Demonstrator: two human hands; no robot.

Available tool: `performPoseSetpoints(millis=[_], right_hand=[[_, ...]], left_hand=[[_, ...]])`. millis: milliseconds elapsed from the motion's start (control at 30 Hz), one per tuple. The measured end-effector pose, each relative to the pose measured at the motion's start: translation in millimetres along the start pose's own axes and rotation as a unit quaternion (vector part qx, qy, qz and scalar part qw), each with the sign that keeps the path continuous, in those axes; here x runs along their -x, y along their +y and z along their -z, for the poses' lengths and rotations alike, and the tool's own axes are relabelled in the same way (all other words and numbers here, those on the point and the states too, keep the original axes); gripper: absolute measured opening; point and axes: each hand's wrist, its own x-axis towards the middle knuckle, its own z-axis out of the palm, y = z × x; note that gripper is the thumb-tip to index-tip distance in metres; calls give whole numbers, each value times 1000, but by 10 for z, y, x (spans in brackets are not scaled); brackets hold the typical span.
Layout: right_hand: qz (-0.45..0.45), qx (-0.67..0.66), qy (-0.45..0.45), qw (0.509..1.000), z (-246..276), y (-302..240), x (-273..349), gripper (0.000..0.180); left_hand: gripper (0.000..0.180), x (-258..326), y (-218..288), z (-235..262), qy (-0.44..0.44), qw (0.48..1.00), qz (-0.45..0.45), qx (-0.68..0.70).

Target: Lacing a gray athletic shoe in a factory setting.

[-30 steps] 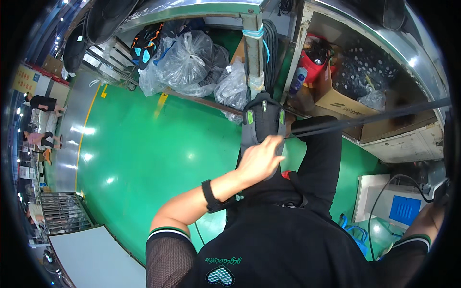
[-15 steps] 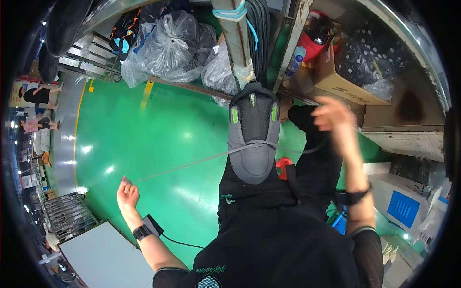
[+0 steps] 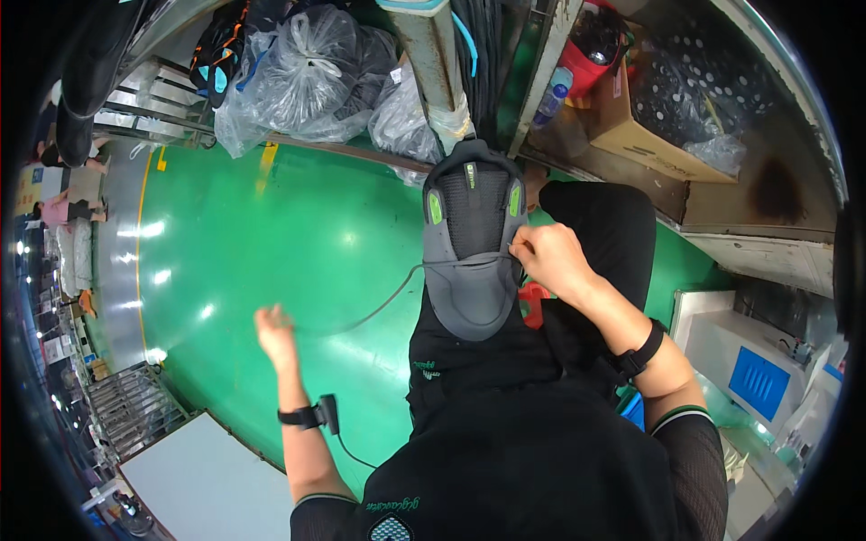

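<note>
A dark grey and black shoe (image 3: 469,302) with bright green side accents rests at my lap, its rounded toe toward me and its heel end away. One grey shoelace (image 3: 374,311) crosses the upper and runs out slackly to the left. At the shoe's right edge, my right hand (image 3: 552,260) pinches the lace with thumb and fingers together. My left hand (image 3: 276,332), slightly blurred, is raised over the green floor, closed at the far end of that lace. Both wrists carry black straps.
Beyond the shoe stands a rusty metal post (image 3: 435,72). Clear plastic bags (image 3: 311,77) are piled at the far left, and an open cardboard box (image 3: 658,149) sits on the right shelf. A white board (image 3: 203,478) lies lower left; a red object (image 3: 533,305) is beside the shoe.
My right hand has come down and left from the shelf side to the shoe's edge. My left hand has moved rightward and slightly up, and the left lace has gone from taut to slack.
</note>
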Motion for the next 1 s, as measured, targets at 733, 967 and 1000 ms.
performPoseSetpoints(millis=[733, 967, 1000], right_hand=[[436, 285, 8, 854, 455, 52, -338, 21], [467, 304, -93, 825, 454, 92, -544, 8], [458, 308, -121, 825, 449, 108, -553, 9]], left_hand=[[19, 963, 2902, -1519, -225, 841, -425, -247], [25, 638, 3092, -1610, -344, 748, -529, -204], [27, 588, 3108, -1591, -299, 718, -607, -164]])
